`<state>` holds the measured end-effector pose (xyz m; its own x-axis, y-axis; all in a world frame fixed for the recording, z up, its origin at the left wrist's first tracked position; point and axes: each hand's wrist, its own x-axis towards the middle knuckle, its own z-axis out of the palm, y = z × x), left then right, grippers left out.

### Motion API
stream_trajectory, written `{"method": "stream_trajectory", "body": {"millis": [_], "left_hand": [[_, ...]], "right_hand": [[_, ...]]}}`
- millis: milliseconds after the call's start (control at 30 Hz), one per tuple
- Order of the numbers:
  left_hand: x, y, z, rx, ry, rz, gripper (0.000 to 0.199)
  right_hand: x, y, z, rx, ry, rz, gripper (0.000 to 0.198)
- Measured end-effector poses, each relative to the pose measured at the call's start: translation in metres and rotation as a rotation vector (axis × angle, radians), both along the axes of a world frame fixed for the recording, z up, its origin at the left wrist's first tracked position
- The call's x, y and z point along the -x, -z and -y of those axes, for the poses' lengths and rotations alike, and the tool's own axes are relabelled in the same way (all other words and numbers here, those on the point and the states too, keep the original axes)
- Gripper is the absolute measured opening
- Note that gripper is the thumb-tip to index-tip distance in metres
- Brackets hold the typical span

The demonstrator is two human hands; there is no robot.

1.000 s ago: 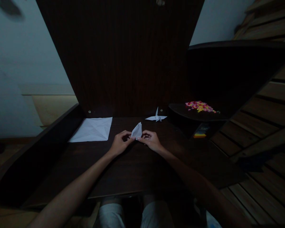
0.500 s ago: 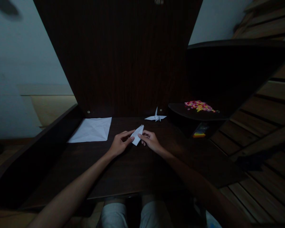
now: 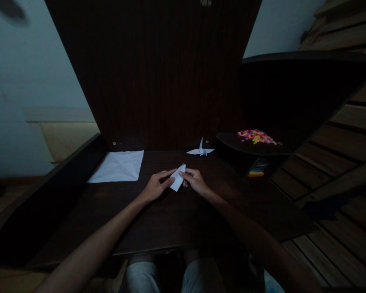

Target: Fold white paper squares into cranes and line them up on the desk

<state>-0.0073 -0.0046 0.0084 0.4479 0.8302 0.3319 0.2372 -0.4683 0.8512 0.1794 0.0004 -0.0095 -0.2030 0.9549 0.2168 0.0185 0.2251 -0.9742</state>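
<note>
A small piece of folded white paper (image 3: 177,180), kite-like with a split tip pointing away from me, is held just above the dark desk. My left hand (image 3: 157,184) pinches its left side, thumb on top and fingers behind. On the opposite edge, my right hand (image 3: 194,180) grips it with the thumb on its face; the other fingers are partly hidden underneath. Beyond my hands stands a finished white paper crane (image 3: 201,151), wings spread. A creased white paper sheet (image 3: 118,167) lies flat to the left.
The dark wooden desk (image 3: 152,232) has a raised side panel (image 3: 49,191) on the left and a tall back panel. At right, a curved shelf (image 3: 228,141) bears a heap of small pink, red and yellow pieces (image 3: 256,136). Below it sits a rainbow-edged item (image 3: 256,169).
Both hands and the folded paper have shifted slightly toward me. The grip of each hand looks much the same, and the crane and sheet have stayed in place.
</note>
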Motion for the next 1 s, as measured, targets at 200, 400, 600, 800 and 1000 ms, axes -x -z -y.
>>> {"method": "stream_trajectory", "body": {"millis": [200, 400, 600, 800, 1000], "left_hand": [[0.0, 0.0013, -0.0023, -0.022, 0.016, 0.01, 0.04], [0.0022, 0.0015, -0.0044, -0.028, 0.048, 0.023, 0.036], [0.003, 0.0002, -0.0051, -0.011, 0.017, 0.036, 0.031], [0.0009, 0.0014, -0.0046, -0.025, 0.03, 0.045, 0.026], [-0.001, 0.001, -0.0025, -0.051, 0.02, 0.044, 0.026]], "right_hand": [[0.0019, -0.0022, 0.0018, -0.017, -0.014, 0.008, 0.036], [0.0032, -0.0003, 0.0041, -0.049, 0.009, 0.053, 0.038], [0.0045, 0.0001, 0.0059, -0.074, 0.005, 0.071, 0.038], [0.0028, 0.0018, 0.005, -0.095, -0.016, 0.103, 0.036], [0.003, 0.0017, 0.0057, -0.101, -0.03, 0.119, 0.035]]}}
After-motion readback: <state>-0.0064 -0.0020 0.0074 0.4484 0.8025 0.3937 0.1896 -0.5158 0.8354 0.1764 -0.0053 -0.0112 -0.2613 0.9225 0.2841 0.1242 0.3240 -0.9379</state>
